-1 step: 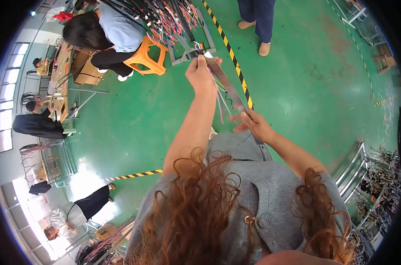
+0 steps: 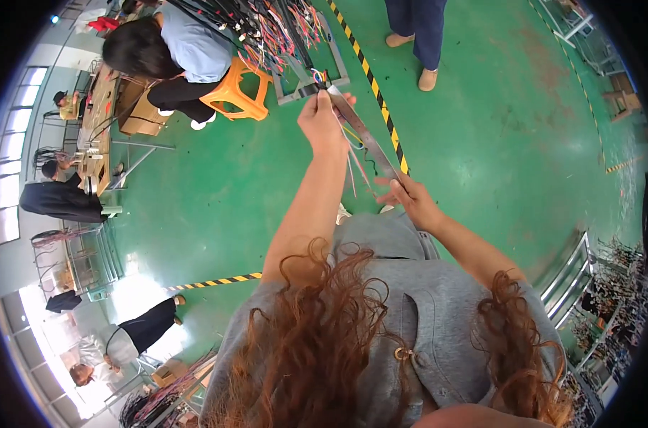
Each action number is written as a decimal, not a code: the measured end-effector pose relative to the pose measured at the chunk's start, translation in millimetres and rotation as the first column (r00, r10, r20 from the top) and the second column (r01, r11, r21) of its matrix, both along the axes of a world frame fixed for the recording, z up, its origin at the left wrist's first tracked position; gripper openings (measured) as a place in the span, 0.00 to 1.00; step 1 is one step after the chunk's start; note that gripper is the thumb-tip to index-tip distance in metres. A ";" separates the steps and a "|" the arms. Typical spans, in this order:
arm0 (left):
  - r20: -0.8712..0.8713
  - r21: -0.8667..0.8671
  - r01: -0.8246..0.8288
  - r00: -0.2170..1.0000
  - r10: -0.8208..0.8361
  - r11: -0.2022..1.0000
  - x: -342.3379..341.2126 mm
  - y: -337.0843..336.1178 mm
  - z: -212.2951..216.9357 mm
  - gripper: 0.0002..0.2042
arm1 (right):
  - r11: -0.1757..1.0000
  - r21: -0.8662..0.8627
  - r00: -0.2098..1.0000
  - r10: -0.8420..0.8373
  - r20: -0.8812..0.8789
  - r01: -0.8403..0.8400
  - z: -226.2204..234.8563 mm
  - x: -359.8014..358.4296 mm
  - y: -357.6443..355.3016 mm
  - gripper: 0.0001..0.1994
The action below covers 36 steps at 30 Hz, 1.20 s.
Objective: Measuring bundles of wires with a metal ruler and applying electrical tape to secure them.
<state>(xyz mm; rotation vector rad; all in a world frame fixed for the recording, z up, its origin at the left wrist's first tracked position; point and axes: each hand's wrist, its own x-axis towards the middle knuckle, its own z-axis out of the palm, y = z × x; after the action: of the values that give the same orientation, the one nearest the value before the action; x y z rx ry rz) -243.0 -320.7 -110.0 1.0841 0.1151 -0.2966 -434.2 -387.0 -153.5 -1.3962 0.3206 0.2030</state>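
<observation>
A long flat metal ruler (image 2: 369, 138) slants between my hands, from upper left to lower right. At its far end my left hand (image 2: 322, 127) is closed, pinching the ruler together with cable ends. My right hand (image 2: 417, 205) is closed around the near end, its thumb lying along the strip. Thin coloured wires (image 2: 352, 165), some pink, white and yellow, dangle below the left hand beside the ruler. Just beyond that hand, short coloured wire ends (image 2: 320, 74) stick out beside a dark band; where they join is hidden by my fingers.
A metal stand (image 2: 335, 53) bears many black cables with coloured ends. Left of it a person in a light blue shirt (image 2: 195, 46) sits on an orange stool (image 2: 244, 93). Another person's legs (image 2: 418, 32) stand ahead, past striped floor tape (image 2: 375, 85). At right is a metal rack (image 2: 563, 282).
The dangling wires have swung slightly and hang differently. The ruler and my right hand have shifted only a little; both hands keep their grip.
</observation>
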 end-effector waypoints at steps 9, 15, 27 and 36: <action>-0.018 0.084 0.051 0.999 -0.050 0.995 10.0 42.6 -5.3 0.10 | 0.690 -0.697 0.897 0.160 0.413 0.198 -9.0 11.3 -18.5 0.24; -0.134 0.010 0.115 0.985 -0.113 0.993 29.8 94.2 17.1 0.09 | 0.646 -0.499 0.682 -0.046 0.730 0.578 20.2 35.6 -35.0 0.17; -0.329 -0.181 0.458 0.806 -0.493 0.870 -7.2 137.5 72.4 0.10 | 0.897 0.383 0.933 0.080 0.350 -0.220 46.8 156.2 26.5 0.26; -0.369 -0.215 0.468 0.774 -0.515 0.857 -0.4 150.8 70.0 0.11 | 0.780 0.100 0.724 0.515 0.459 -0.618 43.8 209.7 21.1 0.30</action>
<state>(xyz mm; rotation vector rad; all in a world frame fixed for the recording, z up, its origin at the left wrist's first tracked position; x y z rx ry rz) -243.4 -170.0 -40.0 0.9110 0.1909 -1.0065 -224.5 -365.9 -109.7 -1.2132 -0.4967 0.4369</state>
